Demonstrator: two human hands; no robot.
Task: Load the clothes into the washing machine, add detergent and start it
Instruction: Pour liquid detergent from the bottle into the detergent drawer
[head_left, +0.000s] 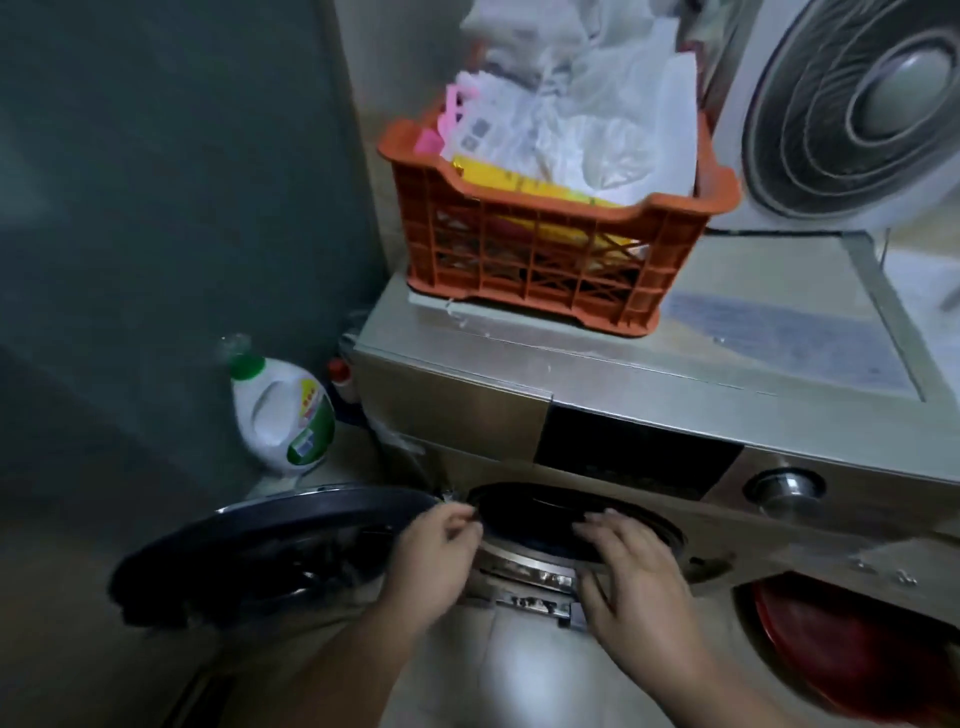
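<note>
Washer (597, 415) door (270, 545) swung wide left so drum mouth's free; both hands at the opening, left hand (441, 551) w/ curled fingers at rim, grip unclear, right hand (628, 566) spread flat; detergent bottle (283, 415) far left on floor, no clothes visible.

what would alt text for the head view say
Both hands, left hand and right hand, reach at the drum opening of a front-loading washing machine, its door swung open left. A detergent bottle stands on the floor; an orange crate sits on top.
</note>
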